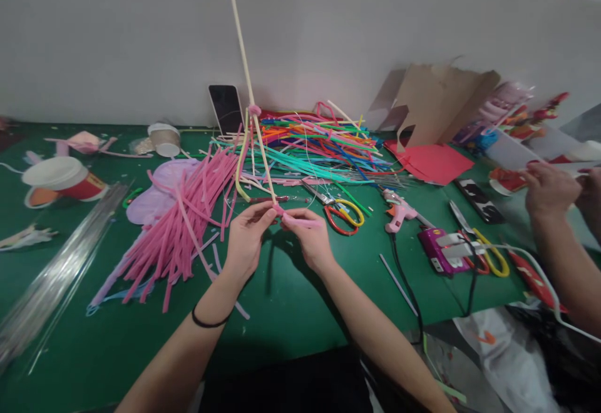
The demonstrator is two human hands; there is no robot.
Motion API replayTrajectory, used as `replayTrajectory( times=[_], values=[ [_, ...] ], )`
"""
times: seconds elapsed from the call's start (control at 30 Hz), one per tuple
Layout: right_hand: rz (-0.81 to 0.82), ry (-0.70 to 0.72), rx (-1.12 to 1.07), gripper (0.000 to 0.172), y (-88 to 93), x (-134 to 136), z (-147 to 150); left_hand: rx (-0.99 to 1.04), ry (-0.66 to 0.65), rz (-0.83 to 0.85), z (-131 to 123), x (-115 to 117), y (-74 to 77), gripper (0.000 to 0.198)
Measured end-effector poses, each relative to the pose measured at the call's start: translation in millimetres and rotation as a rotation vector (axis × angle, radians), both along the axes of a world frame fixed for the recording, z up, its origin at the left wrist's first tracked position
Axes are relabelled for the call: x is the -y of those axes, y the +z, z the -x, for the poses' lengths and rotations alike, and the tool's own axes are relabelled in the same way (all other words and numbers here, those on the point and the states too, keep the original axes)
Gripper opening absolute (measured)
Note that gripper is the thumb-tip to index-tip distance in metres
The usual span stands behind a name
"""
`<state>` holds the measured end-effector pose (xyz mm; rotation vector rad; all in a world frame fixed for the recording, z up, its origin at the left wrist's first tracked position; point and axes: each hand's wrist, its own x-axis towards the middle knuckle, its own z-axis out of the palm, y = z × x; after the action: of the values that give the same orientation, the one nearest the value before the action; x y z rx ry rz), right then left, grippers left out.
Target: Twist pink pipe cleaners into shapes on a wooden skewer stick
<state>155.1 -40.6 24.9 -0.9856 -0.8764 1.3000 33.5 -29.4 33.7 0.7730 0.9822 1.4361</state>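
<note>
My left hand (247, 238) pinches the lower end of a long thin wooden stick (246, 75) that leans up and away toward the wall. My right hand (310, 238) is closed on a pink pipe cleaner (300, 219) at the stick's bottom end, where the two hands meet. A small pink wrap (254, 110) sits partway up the stick. A heap of pink pipe cleaners (181, 225) lies just left of my left hand on the green table (291, 300).
A pile of mixed coloured pipe cleaners (319, 144) lies behind my hands, with scissors (340, 213), a pink glue gun (399, 213), a phone (226, 109) against the wall, paper cups (61, 178) and clear rods (51, 275) at left. Another person's hands (549, 191) work at right.
</note>
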Motion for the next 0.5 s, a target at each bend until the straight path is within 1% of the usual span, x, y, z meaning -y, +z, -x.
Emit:
replayTrajectory(
  times=[0.1, 0.23, 0.4, 0.5],
  values=[
    [-0.010, -0.003, 0.019, 0.021, 3.4, 0.8, -1.1, -0.035, -0.024, -0.034, 0.9, 0.2, -2.3, 0.029],
    [-0.036, -0.021, 0.040, 0.018, 7.3, 2.0, -2.2, -0.087, -0.013, -0.105, 1.3, 1.0, -5.5, 0.023],
    [-0.090, -0.063, 0.080, 0.015, 7.7, 1.9, -2.5, -0.079, -0.018, -0.101, -0.1, 1.3, -6.3, 0.022],
    [-0.097, -0.083, 0.125, 0.017, 7.0, 1.6, -2.6, -0.126, 0.006, -0.111, -0.8, 1.6, -5.3, 0.020]
  ],
)
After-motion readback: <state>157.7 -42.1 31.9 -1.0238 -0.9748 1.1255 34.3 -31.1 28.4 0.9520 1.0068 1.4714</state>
